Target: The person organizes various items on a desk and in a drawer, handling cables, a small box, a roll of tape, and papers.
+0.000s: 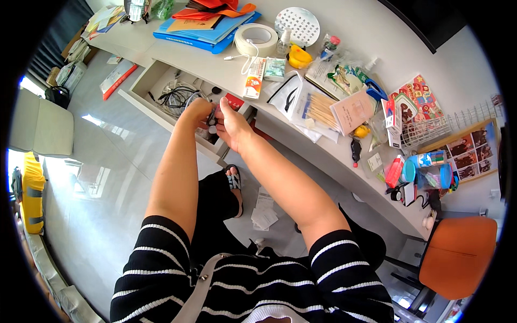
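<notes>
Watching from my end, I have both hands close together a little above and left of the frame's centre, over an open drawer. The left hand has its fingers curled inward; the right hand faces it, thumb raised. Between them is a small dark item. It is too small and too covered for me to tell what it is, or which hand's fingers are clamped on it.

Just left of the hands, I see coiled cables lying in the drawer, some black, some pale. A red packet shows immediately right of the right thumb.

On the pale desk above, I make out a white-and-orange box at upper centre, with a wide roll of tape above it and blue folders to the left. Right of centre lies a clear bag of thin wooden sticks. Loose papers lie on the floor below centre, and an orange chair fills the lower right.
</notes>
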`<state>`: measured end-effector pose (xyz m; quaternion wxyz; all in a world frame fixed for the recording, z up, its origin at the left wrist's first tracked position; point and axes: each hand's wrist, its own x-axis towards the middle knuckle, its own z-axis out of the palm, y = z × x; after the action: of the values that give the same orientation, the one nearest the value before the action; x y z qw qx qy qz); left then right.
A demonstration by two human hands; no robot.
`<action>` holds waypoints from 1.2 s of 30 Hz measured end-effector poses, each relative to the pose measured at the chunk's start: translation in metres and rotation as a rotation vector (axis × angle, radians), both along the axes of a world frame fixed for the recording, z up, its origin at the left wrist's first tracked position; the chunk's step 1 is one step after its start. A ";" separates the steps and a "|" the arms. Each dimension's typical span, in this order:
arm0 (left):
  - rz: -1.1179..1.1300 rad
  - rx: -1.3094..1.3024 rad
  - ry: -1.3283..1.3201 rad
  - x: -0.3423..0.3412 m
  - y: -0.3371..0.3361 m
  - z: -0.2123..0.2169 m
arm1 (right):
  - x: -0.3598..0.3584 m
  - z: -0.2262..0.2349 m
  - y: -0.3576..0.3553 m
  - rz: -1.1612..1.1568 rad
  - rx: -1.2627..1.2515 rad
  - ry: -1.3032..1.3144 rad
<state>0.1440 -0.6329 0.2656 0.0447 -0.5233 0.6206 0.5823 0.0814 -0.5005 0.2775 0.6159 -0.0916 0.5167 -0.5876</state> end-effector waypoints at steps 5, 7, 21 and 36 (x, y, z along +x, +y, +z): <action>-0.018 -0.086 -0.020 0.004 -0.005 -0.010 | -0.016 0.017 0.037 -0.059 -0.031 -0.032; -0.035 -0.205 -0.050 0.004 0.004 0.002 | -0.027 0.018 0.056 -0.073 -0.043 -0.046; -0.904 -0.779 -0.296 0.018 0.008 -0.050 | -0.057 -0.003 0.200 -0.107 0.121 -0.034; -0.998 -0.974 0.046 -0.055 0.202 0.055 | -0.034 -0.058 0.216 -0.411 -0.087 -0.225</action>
<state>0.0889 -0.4305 0.3202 0.0541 -0.1233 0.9781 0.1585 0.0470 -0.2849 0.2190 0.5326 0.0550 0.4268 -0.7288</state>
